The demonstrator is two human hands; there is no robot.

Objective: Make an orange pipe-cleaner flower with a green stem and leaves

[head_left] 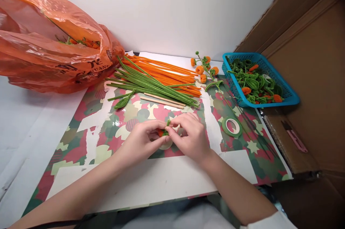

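Over the middle of the patterned mat, my left hand [144,138] pinches a small orange-and-green pipe-cleaner flower [163,133], mostly hidden by the fingers. My right hand [191,136] meets it from the other side, thumb and forefinger closed on the flower's green end. Just beyond the hands lie two thin wooden sticks [163,102] and a green pipe-cleaner leaf [122,102]. Behind them spread green pipe cleaners [151,83] and a bundle of orange pipe cleaners [167,69].
An orange plastic bag [54,53] stands at the left. A finished flower stem [203,69] lies at the back, with green tape [224,127] nearer. On the right are a blue basket [292,100] of green and orange pieces, a pink-handled cutter [296,140] and cardboard [309,53].
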